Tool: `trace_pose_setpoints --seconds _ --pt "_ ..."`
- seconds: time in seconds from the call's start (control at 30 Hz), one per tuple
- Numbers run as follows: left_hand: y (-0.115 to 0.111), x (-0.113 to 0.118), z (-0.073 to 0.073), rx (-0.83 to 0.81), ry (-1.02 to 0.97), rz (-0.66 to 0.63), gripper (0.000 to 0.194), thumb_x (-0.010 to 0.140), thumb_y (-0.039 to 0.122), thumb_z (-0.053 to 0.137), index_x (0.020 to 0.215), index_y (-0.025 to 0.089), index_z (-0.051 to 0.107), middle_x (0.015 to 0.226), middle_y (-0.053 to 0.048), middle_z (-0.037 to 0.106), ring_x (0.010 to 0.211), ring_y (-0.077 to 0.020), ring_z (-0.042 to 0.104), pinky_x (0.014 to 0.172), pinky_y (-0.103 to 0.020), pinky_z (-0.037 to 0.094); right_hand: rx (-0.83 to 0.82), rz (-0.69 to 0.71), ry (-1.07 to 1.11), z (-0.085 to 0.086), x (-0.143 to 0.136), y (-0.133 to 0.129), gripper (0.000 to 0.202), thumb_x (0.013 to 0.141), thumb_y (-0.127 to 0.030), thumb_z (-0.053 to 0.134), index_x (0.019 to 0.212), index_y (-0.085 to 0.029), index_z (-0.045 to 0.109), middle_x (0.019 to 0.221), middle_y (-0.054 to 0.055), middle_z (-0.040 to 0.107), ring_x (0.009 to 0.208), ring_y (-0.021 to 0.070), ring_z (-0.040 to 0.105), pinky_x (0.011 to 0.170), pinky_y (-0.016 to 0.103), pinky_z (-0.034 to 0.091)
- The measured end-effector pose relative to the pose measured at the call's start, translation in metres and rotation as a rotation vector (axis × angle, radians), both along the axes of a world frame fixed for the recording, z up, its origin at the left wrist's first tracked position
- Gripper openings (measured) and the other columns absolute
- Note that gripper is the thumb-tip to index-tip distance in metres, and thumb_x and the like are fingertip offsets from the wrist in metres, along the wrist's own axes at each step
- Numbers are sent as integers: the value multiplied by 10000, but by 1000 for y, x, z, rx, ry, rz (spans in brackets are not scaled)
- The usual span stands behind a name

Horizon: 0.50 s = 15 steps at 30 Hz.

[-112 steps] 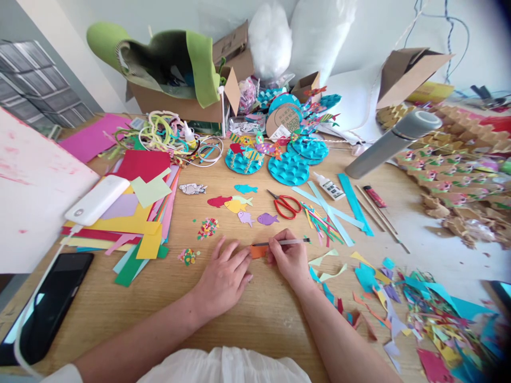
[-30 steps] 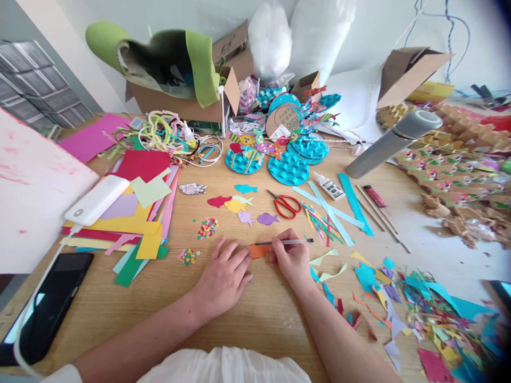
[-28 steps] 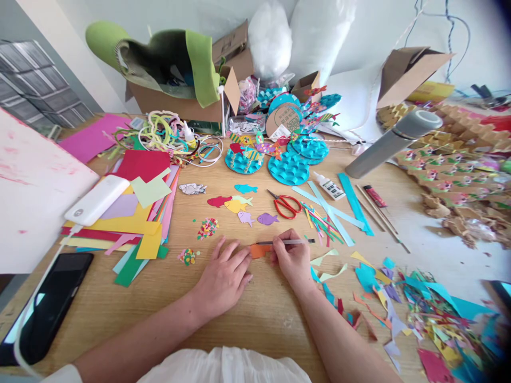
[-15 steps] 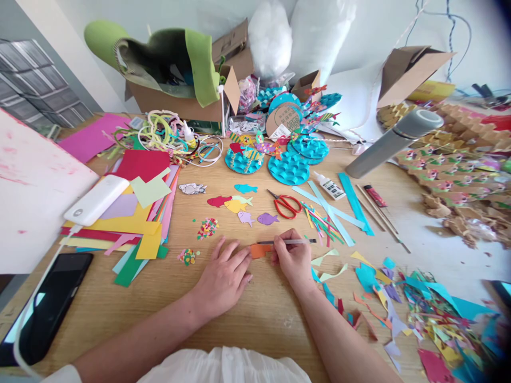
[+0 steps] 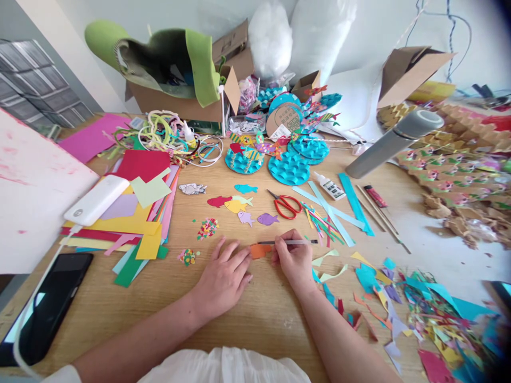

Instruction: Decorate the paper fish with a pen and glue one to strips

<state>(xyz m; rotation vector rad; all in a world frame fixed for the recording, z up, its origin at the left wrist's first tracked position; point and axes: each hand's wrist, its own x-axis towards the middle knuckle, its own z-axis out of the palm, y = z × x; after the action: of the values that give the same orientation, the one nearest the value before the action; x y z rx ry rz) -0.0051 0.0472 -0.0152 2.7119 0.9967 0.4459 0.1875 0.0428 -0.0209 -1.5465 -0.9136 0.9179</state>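
Note:
My right hand (image 5: 294, 260) is closed round a slim grey pencil (image 5: 303, 242), held nearly level, its tip over the top edge of a small orange paper piece (image 5: 258, 251). My left hand (image 5: 225, 274) lies flat on the wooden table with its fingers apart, fingertips at the paper's left edge. Beyond the hands are cut paper fish: a red fish (image 5: 219, 201), a yellow fish (image 5: 235, 206), a purple fish (image 5: 267, 218) and a blue fish (image 5: 245, 188), among others. Red-handled scissors (image 5: 288, 206) rest partly open behind my right hand.
Small confetti piles (image 5: 207, 229) sit left of the fish. Coloured paper sheets (image 5: 143, 162) and a white power bank (image 5: 97, 201) are at the left, paper scraps (image 5: 439, 319) at the right. A glue bottle (image 5: 330, 186) and a grey flask (image 5: 393, 142) stand farther back.
The pencil's rear end and my right hand have shifted very slightly to the right. The left hand and the orange paper stay in place.

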Motion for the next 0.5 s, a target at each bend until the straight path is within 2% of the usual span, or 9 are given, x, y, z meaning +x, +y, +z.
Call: trace_pose_setpoints --seconds 0.17,0.37,0.5 --pt "0 0 0 -5 4 0 357 943 302 510 1269 171 572 1296 -59 614 1265 -274 439 1151 -537 223 -3 50 -2 1 0 0 201 795 -303 601 680 -239 448 417 -72 531 302 116 489 322 204 350" --pt "0 -1 1 -2 12 -3 356 940 295 512 1268 169 571 1282 -73 619 1267 -272 437 1144 -540 240 8 -4 -11 -1 1 0 198 782 -284 616 688 -239 448 443 -70 546 300 120 497 308 209 357" --pt "1 0 1 -5 10 -5 352 942 294 508 1265 170 573 1289 -68 616 1264 -272 439 1142 -537 243 13 35 -13 -2 1 0 197 791 -286 606 679 -238 450 424 -73 531 298 118 493 309 205 349"
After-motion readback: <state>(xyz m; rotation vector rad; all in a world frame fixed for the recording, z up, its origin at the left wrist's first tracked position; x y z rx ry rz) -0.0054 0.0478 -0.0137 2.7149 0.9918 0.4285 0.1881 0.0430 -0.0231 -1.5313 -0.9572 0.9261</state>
